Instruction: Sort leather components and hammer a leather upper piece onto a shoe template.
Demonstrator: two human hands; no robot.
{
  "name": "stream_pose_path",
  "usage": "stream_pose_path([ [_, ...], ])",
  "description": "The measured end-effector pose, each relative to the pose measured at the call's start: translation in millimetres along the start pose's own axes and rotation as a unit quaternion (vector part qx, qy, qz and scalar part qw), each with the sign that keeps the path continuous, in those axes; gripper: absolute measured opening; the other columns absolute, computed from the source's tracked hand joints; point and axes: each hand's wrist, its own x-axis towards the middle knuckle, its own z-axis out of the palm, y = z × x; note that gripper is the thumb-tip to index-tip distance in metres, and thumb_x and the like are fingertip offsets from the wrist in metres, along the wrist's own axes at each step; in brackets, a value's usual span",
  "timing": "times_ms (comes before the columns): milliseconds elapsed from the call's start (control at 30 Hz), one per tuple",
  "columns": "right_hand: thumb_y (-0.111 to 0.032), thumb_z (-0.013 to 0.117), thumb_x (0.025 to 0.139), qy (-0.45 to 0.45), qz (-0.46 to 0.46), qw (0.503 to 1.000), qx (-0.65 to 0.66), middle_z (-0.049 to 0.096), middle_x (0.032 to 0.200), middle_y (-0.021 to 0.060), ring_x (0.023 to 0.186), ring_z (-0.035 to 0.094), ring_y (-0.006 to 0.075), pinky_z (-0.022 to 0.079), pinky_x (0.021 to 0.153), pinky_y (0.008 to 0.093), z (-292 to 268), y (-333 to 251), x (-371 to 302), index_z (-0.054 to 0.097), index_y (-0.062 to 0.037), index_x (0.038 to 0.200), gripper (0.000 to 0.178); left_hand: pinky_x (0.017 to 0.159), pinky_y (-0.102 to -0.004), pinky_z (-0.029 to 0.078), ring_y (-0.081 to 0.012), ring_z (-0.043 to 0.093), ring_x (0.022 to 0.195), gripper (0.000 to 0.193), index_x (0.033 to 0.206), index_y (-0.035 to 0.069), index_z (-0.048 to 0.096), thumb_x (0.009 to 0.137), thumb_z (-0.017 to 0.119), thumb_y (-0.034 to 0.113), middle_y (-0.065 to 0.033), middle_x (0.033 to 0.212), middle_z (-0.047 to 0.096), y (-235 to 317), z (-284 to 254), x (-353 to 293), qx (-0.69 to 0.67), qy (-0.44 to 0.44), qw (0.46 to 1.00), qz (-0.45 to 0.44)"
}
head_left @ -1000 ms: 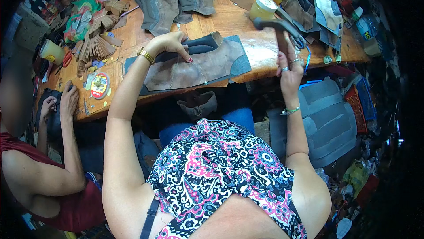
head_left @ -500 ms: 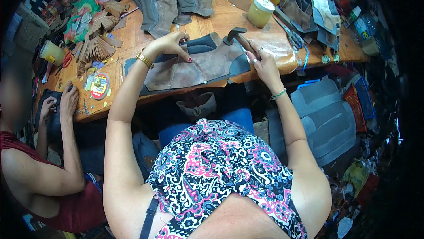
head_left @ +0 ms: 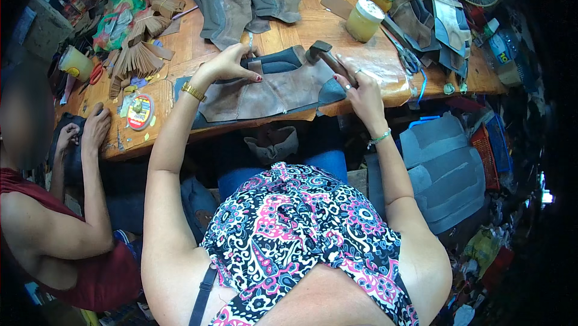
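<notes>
Brown leather point(head_left: 265, 94) is lying on the worktop point(head_left: 280, 36). At the leather's right end, the right hand point(head_left: 363, 92) is gripping a hammer point(head_left: 328, 59); the left hand point(head_left: 226, 66) is resting its thumb on the leather, fingers spread apart. Beyond the leather, a jar point(head_left: 365, 20) is standing.

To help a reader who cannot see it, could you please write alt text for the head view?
A person's right hand holds a hammer at a brown leather piece on a wooden table; the left hand rests on the leather. Jars stand beyond it, and a co-worker is at the left.
</notes>
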Motion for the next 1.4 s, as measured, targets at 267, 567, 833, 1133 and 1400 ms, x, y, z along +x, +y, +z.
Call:
stream_pose_path([
  [267,-0.017,0.072,0.094,0.073,-0.075,0.989,0.101,0.072,0.101,0.0234,0.093,0.071,0.0387,0.055,0.082,0.0422,41,-13,-32,0.065,-0.0103,0.136,0.043,0.082,-0.0314,0.047,-0.0194,0.058,0.091,0.066,0.116,0.004,0.067,0.063,0.096,0.031,-0.0059,0.092,0.063,0,7,8,0.007,0.032,0.999,0.025],
  [567,-0.012,0.075,0.09,0.082,-0.126,0.976,0.155,0.072,0.101,0.0172,0.086,0.069,0.037,0.055,0.077,0.0396,51,-25,-29,0.064,-0.0118,0.137,0.048,0.08,-0.0352,0.049,-0.0232,0.061,0.09,0.07,0.113,0.004,0.068,0.057,0.097,0.033,-0.009,0.094,0.064,-10,8,17,-0.037,0.029,0.998,0.031],
  [833,-0.02,0.07,0.094,0.088,-0.165,0.972,0.145,0.069,0.097,0.0176,0.086,0.069,0.0399,0.054,0.073,0.0461,46,-48,-26,0.061,-0.0158,0.14,0.047,0.082,-0.0316,0.045,-0.0149,0.053,0.091,0.064,0.118,0.007,0.068,0.065,0.096,0.03,-0.0012,0.094,0.059,-8,7,5,-0.038,0.051,0.996,0.06],
  [1133,-0.028,0.067,0.096,0.009,-0.147,0.988,0.038,0.066,0.09,0.018,0.08,0.068,0.0402,0.054,0.071,0.049,55,-40,-21,0.059,-0.02,0.143,0.048,0.094,-0.0286,0.052,-0.0141,0.065,0.098,0.047,0.124,0.001,0.07,0.08,0.084,0.01,-0.005,0.108,0.072,-23,-12,5,-0.214,-0.051,0.973,0.075],
  [1400,-0.021,0.074,0.092,0.012,-0.127,0.979,0.157,0.072,0.103,0.0227,0.095,0.069,0.04,0.055,0.079,0.0429,49,-61,-16,0.062,-0.0152,0.14,0.049,0.086,-0.0295,0.052,-0.0139,0.063,0.097,0.045,0.119,0.002,0.072,0.078,0.086,0.013,-0.0027,0.109,0.071,-18,-11,10,-0.108,0.017,0.991,0.082],
])
